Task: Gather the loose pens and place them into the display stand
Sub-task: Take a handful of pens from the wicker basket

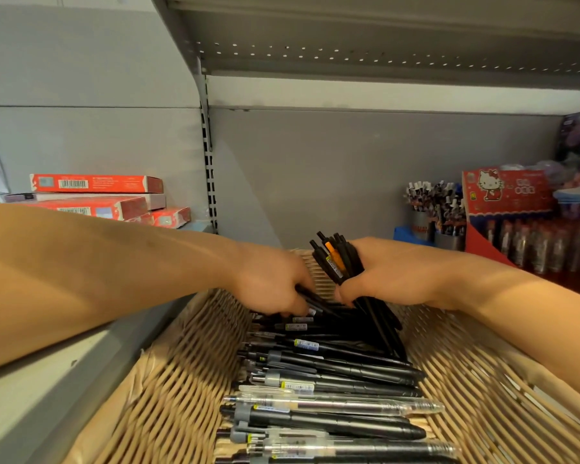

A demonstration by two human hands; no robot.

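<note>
A grey metal shelf unit (365,169) fills the view, with a perforated shelf above and a flat back panel. On its lower shelf sits a woven wicker basket (188,373), long and shallow, running away from the camera. Along the basket's floor lies a row of loose pens (322,390), mostly black with a few clear ones, lying crosswise and touching one another. At the far right stands a red cartoon-cat display box (506,192), with cups of pens (436,209) just beside it on its left. At the far left is a stack of red boxes (98,199). The right hand (392,276) grips a bundle of black pens (340,262), one orange among them, tilted upright over the basket's far end. The left hand (272,279) curls its fingers round a black pen (310,303) at the far end of the row.
</note>
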